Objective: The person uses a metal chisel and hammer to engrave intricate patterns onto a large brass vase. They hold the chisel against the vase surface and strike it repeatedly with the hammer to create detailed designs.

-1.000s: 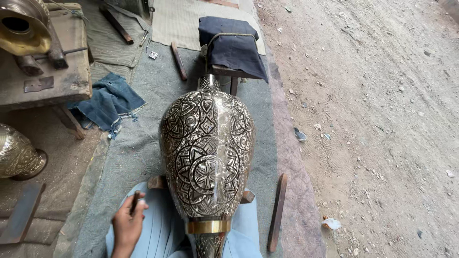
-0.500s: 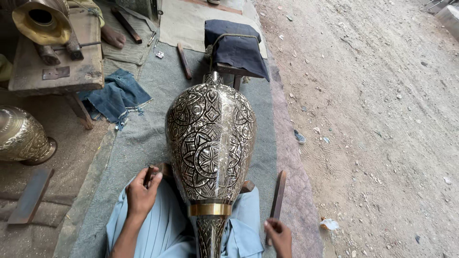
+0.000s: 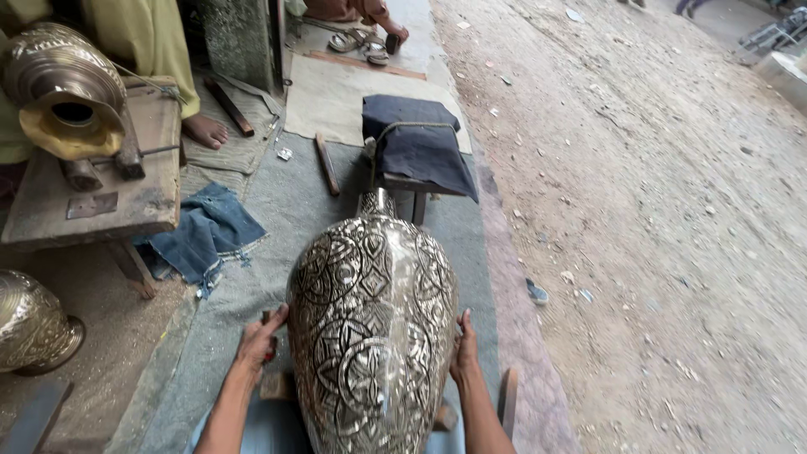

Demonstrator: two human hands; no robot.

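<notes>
Head view: large engraved silver-toned metal vase (image 3: 374,328) lying on its side in near centre, neck pointing far toward a dark padded stool (image 3: 418,151), cradled between left hand (image 3: 259,340) and right hand (image 3: 463,346), fingers pressed flat against either flank, apparently to stop it rolling; small dark object tucked under left palm, kind unclear. Grey mat (image 3: 277,210) over dirt ground, denim rag (image 3: 204,234) and wooden bench (image 3: 101,193) with a brass vessel (image 3: 63,88) far left, another brass pot (image 3: 29,324) near left, open dusty street right.
</notes>
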